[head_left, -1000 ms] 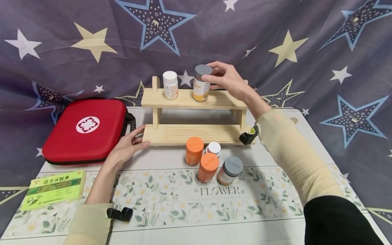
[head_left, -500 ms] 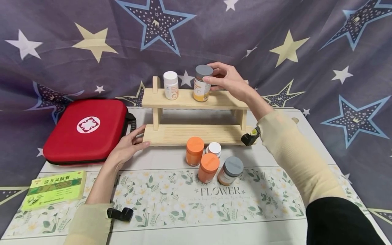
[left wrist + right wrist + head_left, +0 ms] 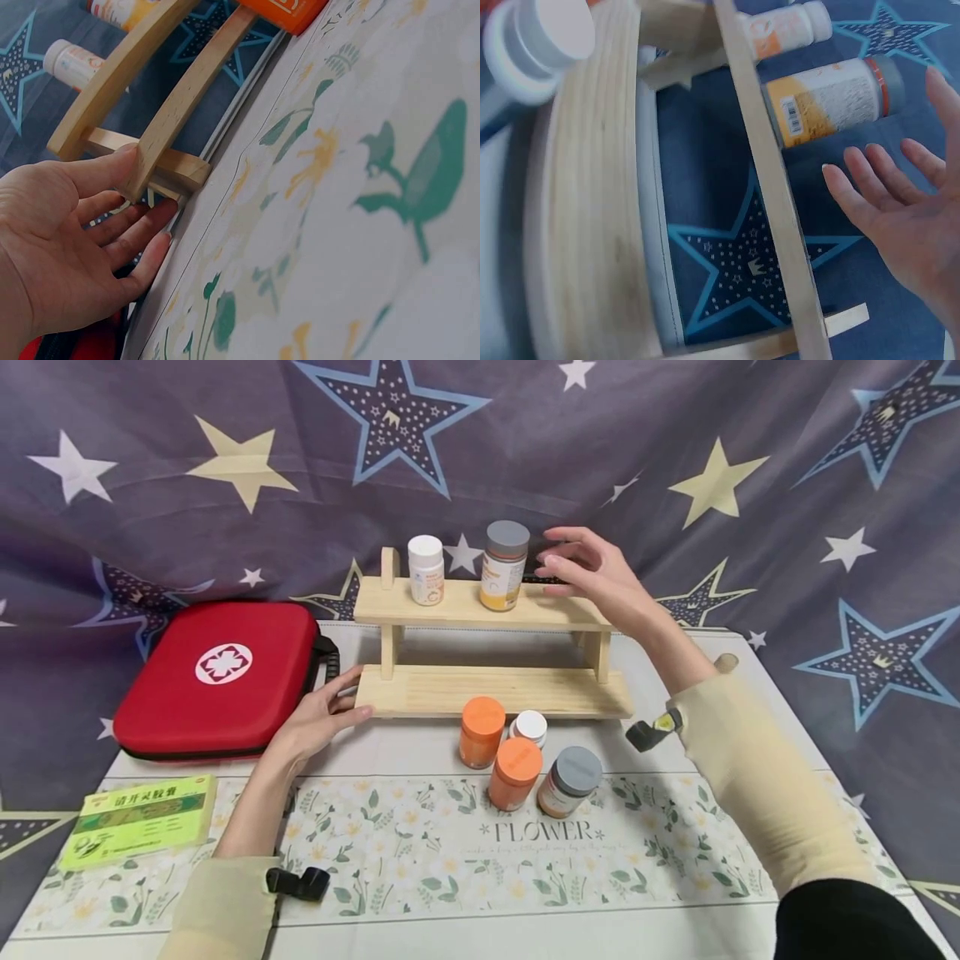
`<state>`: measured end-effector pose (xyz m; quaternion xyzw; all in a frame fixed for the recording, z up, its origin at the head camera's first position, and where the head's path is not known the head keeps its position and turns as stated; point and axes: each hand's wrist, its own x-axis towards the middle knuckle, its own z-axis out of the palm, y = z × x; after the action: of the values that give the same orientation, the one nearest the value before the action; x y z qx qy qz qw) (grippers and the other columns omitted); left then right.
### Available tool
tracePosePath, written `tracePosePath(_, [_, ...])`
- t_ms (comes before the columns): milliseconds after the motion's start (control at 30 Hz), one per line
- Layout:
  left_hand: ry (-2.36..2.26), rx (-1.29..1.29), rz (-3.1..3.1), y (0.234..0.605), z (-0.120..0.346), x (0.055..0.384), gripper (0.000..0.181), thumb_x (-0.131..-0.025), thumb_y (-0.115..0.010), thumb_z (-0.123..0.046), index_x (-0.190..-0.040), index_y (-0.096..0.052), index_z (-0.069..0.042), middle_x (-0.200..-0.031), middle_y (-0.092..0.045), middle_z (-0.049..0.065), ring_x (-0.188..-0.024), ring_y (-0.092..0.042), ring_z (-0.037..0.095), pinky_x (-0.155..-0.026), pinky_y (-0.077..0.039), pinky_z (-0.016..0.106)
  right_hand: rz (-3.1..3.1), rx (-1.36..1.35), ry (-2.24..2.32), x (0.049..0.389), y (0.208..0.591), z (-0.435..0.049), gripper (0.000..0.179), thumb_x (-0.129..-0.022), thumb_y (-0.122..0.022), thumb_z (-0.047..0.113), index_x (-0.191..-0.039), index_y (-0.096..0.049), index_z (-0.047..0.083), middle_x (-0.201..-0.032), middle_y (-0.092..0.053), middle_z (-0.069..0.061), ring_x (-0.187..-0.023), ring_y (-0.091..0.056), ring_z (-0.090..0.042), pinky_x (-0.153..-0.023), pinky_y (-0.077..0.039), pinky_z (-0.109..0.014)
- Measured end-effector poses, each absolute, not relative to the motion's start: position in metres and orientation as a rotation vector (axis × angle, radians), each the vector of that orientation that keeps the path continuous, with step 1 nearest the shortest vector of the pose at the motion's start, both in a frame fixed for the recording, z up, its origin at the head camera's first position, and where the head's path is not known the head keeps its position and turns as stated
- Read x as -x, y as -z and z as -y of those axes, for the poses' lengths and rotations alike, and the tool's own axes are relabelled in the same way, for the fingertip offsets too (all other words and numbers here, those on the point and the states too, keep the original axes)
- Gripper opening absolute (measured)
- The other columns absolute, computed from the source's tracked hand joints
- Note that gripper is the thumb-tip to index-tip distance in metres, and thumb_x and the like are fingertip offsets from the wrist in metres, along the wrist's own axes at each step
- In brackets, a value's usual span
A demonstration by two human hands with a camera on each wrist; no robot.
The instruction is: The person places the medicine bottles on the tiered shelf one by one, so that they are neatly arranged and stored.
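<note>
On the two-tier wooden shelf [image 3: 495,690], the upper board carries a white-capped pill bottle [image 3: 427,572] and, to its right, a grey-capped supplement bottle [image 3: 504,567]. Just right of that grey-capped bottle, my right hand [image 3: 592,575] hovers with fingers spread and holds nothing; the right wrist view shows a gap between the fingertips and the bottle [image 3: 829,101]. My left hand [image 3: 318,718] holds the left end of the lower board, its thumb against the board [image 3: 184,97] and its fingers reaching round the end in the left wrist view.
In front of the shelf stand two orange-capped bottles [image 3: 482,732], a small white-capped bottle [image 3: 529,727] and another grey-capped bottle [image 3: 570,781]. A red first-aid case [image 3: 217,681] lies at the left, with a green medicine box [image 3: 138,821] nearer. A star-patterned curtain [image 3: 525,452] hangs behind.
My right hand has let go of the grey-capped bottle and drawn back to the right; the bottle stays standing on the upper board. My left hand keeps its place on the shelf.
</note>
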<state>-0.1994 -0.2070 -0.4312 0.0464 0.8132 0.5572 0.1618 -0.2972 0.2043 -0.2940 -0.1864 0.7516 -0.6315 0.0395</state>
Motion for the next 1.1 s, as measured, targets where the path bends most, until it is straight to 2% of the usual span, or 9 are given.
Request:
tracePosePath(100, [-1.598,-0.124,-2.314,0.431,0.207,0.199,0.082,-0.099,-0.069,-0.022,-0.166,-0.021,-0.026,-0.168,-0.032,0.012,-0.141,-0.051,0.034,-0.093,-0.044,0.014,-2.253,0.617,2.045,0.283,0.3,-0.21,0.044,-0.1,-0.066,0.02,-0.142,-0.055,0.012,-0.13,-0.061,-0.02,-0.123,-0.066,-0.03,-0.099,-0.058,-0.043])
tracePosePath(367, [-1.594,-0.117,-2.321,0.431,0.208,0.198,0.082,-0.099,-0.069,-0.022,-0.166,-0.021,-0.026,-0.168,-0.031,0.012,-0.142,-0.051,0.034,-0.099,-0.043,0.021,-2.168,0.739,2.167,0.245,0.324,-0.223,0.041,-0.101,-0.059,0.006,-0.141,-0.054,0.004,-0.125,-0.066,-0.013,-0.117,-0.068,-0.024,-0.095,-0.059,-0.039])
tracePosePath(567, [-1.578,-0.125,-2.334,0.431,0.208,0.198,0.082,-0.099,-0.068,-0.022,-0.166,-0.02,-0.025,-0.168,-0.031,0.012,-0.142,-0.051,0.035,-0.096,-0.043,0.018,-2.174,0.819,2.103,0.22,0.341,-0.235,0.044,-0.098,-0.053,-0.007,-0.142,-0.053,-0.001,-0.126,-0.066,-0.018,-0.115,-0.069,-0.026,-0.096,-0.059,-0.039])
tracePosePath(833, [-1.571,-0.123,-2.336,0.432,0.207,0.2,0.083,-0.099,-0.069,-0.023,-0.166,-0.02,-0.026,-0.168,-0.032,0.013,-0.141,-0.052,0.034,-0.098,-0.043,0.022,-2.131,0.939,2.007,0.198,0.363,-0.247,0.047,-0.097,-0.053,-0.01,-0.144,-0.049,-0.006,-0.129,-0.065,-0.018,-0.12,-0.066,-0.025,-0.1,-0.056,-0.042])
tracePosePath(967, [-1.571,-0.115,-2.341,0.431,0.207,0.199,0.083,-0.099,-0.069,-0.023,-0.166,-0.02,-0.025,-0.167,-0.034,0.014,-0.141,-0.052,0.034,-0.101,-0.043,0.026,-2.104,0.966,1.963,0.19,0.376,-0.251,0.052,-0.093,-0.052,-0.016,-0.144,-0.051,-0.002,-0.131,-0.064,-0.019,-0.122,-0.066,-0.024,-0.101,-0.056,-0.042])
tracePosePath(1100, [-1.566,-0.112,-2.346,0.431,0.207,0.198,0.083,-0.099,-0.069,-0.023,-0.166,-0.02,-0.025,-0.167,-0.034,0.013,-0.14,-0.053,0.034,-0.099,-0.043,0.023,-2.049,0.992,1.938,0.181,0.388,-0.255,0.048,-0.096,-0.059,-0.008,-0.143,-0.051,-0.002,-0.131,-0.064,-0.018,-0.122,-0.066,-0.025,-0.102,-0.055,-0.043])
